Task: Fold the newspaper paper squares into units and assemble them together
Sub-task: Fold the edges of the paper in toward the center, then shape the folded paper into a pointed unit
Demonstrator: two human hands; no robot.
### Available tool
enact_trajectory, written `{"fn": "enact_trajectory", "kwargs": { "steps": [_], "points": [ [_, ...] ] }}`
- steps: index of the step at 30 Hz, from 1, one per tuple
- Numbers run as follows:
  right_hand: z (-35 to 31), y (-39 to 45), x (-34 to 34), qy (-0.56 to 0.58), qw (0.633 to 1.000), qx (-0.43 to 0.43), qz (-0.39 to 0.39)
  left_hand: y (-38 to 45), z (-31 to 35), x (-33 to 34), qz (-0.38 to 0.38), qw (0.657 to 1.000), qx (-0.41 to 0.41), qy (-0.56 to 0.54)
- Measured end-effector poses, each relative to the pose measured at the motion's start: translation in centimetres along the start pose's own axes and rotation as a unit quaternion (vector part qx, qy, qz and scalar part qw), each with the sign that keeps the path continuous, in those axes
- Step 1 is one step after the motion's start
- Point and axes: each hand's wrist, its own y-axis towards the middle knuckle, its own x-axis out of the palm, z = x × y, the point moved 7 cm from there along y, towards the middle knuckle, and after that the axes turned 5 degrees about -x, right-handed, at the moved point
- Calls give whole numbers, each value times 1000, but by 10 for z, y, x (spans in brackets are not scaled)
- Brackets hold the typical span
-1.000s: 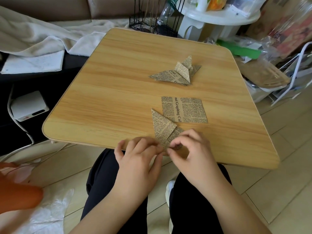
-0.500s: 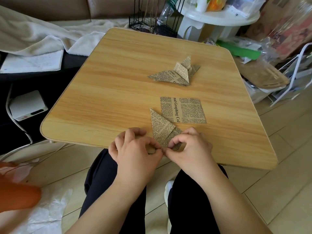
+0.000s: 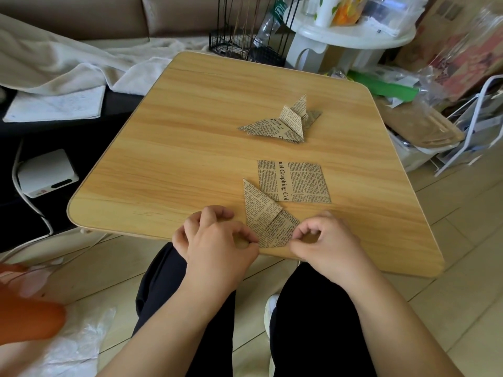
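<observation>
A partly folded newspaper unit [image 3: 265,217] lies near the front edge of the wooden table [image 3: 190,137], one long point aimed away from me. My left hand [image 3: 215,240] pinches its lower left edge between thumb and forefinger. My right hand [image 3: 325,240] pinches its lower right corner the same way. Just beyond lies a flat unfolded newspaper square [image 3: 295,180], its corner tucked under the unit's point. Further back sit finished folded units [image 3: 283,122] heaped together.
A white cloth [image 3: 54,69] and a white box with a cable [image 3: 46,172] lie left of the table. A black wire basket [image 3: 245,36] and white stool [image 3: 348,36] stand behind it. Clutter and a white rack [image 3: 473,126] crowd the right side.
My hands have drawn apart along the unit's near edge, the left one sliding left and the right one right. More of the folded lower part now shows between them.
</observation>
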Motion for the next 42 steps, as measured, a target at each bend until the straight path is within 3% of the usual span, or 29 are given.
{"fn": "enact_trajectory", "kwargs": {
  "steps": [2,4,7,10,16,21,26,33,38,42],
  "points": [
    [4,-2,-9,0,999,-14,32,2,0,-1,-15,1000,1,2],
    [-1,-9,-14,13,993,-91,75,7,0,-2,-45,999,12,2],
    [-21,-25,4,-4,970,-243,24,14,4,-4,-82,995,43,19],
    [-27,-28,25,-59,947,-315,7,12,10,-5,-77,992,89,42],
    [-35,-25,24,-46,945,-323,36,-9,-3,-5,30,981,191,-7],
    [-26,-12,16,61,976,-207,34,-6,-6,-5,70,988,130,-40],
    [-26,-2,12,22,989,-122,80,0,-8,-1,90,994,51,-26],
    [-22,-3,14,37,987,-104,115,2,-7,-3,77,996,30,-29],
    [-25,-16,16,-36,967,-124,220,3,-5,-5,47,998,16,-25],
    [-34,-25,15,-80,953,-132,259,5,0,-3,30,999,3,-22]
  ]
}}
